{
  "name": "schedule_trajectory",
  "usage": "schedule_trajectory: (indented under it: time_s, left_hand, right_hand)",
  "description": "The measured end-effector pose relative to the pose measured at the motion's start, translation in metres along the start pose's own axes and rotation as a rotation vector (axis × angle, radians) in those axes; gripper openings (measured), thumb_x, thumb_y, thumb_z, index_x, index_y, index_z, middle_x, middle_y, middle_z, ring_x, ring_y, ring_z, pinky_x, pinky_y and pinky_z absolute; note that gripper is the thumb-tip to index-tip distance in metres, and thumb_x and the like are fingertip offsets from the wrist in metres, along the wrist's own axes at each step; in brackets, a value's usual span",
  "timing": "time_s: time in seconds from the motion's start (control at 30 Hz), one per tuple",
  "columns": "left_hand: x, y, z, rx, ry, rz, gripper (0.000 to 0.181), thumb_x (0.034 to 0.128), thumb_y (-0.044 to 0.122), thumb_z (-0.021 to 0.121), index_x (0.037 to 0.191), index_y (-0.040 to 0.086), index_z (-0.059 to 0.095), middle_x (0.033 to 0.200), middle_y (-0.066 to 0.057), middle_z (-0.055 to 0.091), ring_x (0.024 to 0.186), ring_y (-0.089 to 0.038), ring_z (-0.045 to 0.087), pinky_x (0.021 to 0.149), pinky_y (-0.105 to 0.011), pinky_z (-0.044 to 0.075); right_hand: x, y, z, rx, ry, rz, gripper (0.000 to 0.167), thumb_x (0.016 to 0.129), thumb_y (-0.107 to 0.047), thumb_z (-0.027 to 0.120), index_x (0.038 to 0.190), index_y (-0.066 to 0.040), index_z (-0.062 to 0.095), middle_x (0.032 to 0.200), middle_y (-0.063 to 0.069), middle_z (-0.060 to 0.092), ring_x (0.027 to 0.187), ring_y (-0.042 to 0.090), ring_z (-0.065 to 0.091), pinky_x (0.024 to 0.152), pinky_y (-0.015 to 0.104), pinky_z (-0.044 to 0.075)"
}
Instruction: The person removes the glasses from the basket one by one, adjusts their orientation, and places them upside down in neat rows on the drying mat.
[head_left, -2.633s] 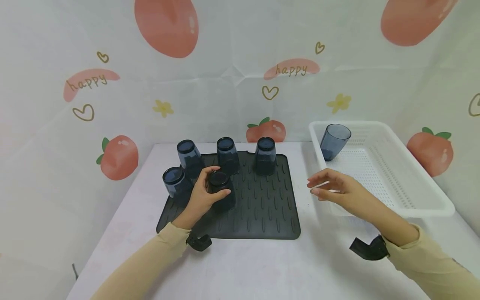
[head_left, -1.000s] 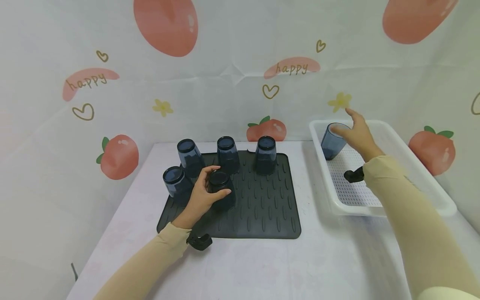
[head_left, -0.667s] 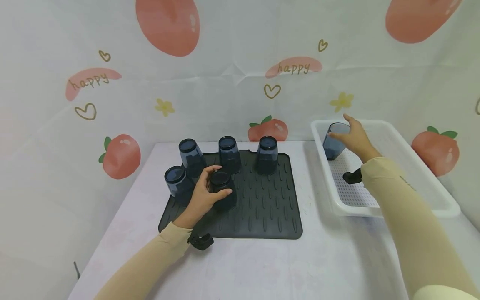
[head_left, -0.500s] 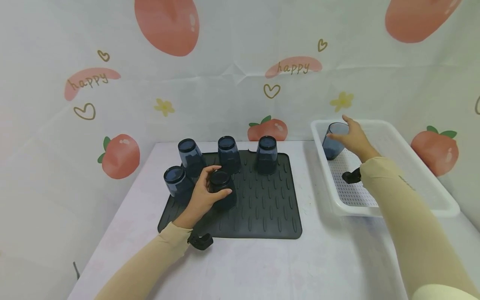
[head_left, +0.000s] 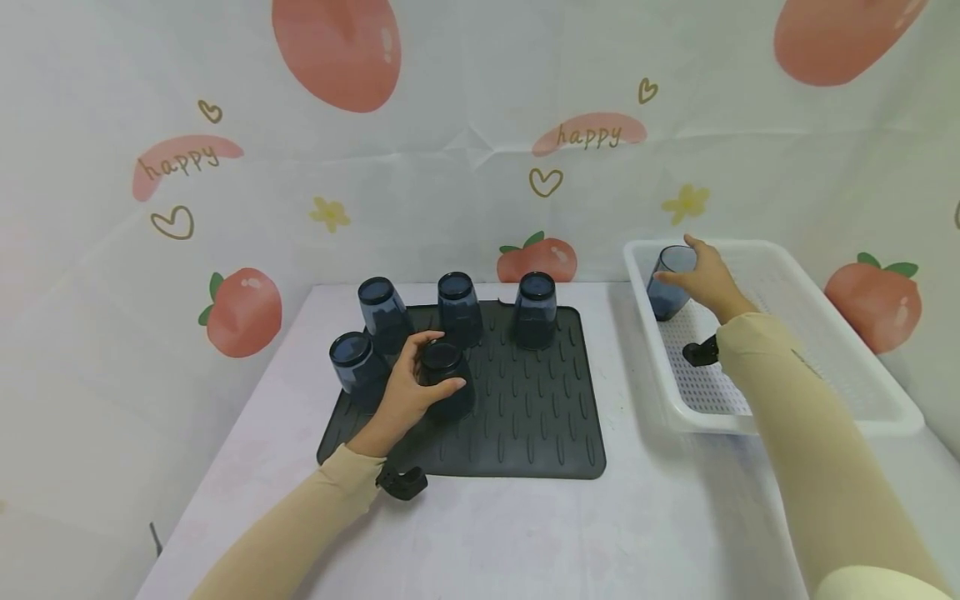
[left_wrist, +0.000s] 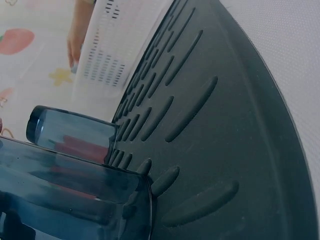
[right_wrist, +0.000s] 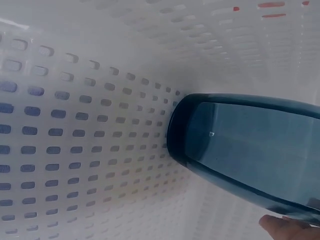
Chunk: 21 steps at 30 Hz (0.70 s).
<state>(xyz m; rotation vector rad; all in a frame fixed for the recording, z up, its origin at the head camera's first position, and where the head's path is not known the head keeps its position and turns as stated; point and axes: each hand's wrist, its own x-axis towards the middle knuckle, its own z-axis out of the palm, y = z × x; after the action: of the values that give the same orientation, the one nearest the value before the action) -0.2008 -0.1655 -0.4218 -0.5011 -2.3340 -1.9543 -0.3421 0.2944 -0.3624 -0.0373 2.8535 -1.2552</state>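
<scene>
My left hand [head_left: 405,396] curls its thumb and fingers round an upside-down dark blue glass [head_left: 448,392] standing on the black ribbed mat [head_left: 517,433]. That glass [left_wrist: 75,190] fills the lower left of the left wrist view. At the right, my right hand [head_left: 711,279] holds a blue glass [head_left: 667,300] near its rim, thumb on the near side and fingers on the far side. This glass stands mouth up, slightly tilted, in the back left corner of the white basket [head_left: 671,408]. In the right wrist view, fingertips [right_wrist: 287,229] touch the side of the glass [right_wrist: 250,150].
Several other blue glasses stand upside down on the mat: one at the left [head_left: 360,371], one at the back left [head_left: 386,317], one at the back middle [head_left: 459,312] and one at the back right [head_left: 536,317]. A printed cloth [head_left: 450,200] hangs behind the table.
My right hand has moved from beside the basket's left wall to the glass at the back, then its fingers closed in on the rim. My left hand stays on its glass.
</scene>
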Motion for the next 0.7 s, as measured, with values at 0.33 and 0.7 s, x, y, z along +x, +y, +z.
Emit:
schedule_trajectory:
  time_s: [0.33,0.7]
  left_hand:
    - [0.0006,-0.0035,-0.0009,0.005,0.003,0.002,0.072,0.0807,-0.001,0.076,0.140,0.012,0.037,0.136,-0.009,0.046,0.119,-0.008,0.049,0.102,-0.013,0.039]
    - [0.0007,-0.0033,-0.0013,0.016,0.003,0.000,0.071,0.0808,0.000,0.076,0.139,0.012,0.038,0.136,-0.010,0.045,0.119,-0.010,0.049,0.102,-0.012,0.040]
  right_hand:
    - [0.0036,0.0017,0.0016,-0.012,0.009,-0.017,0.098,0.091,-0.036,0.067,0.155,-0.002,0.000,0.159,0.028,-0.003,0.145,0.048,0.001,0.114,0.066,0.013]
    - [0.0008,0.0009,0.0016,-0.055,-0.007,-0.014,0.095,0.092,-0.032,0.066,0.154,0.001,0.003,0.156,0.033,-0.003,0.143,0.051,0.002,0.113,0.066,0.014]
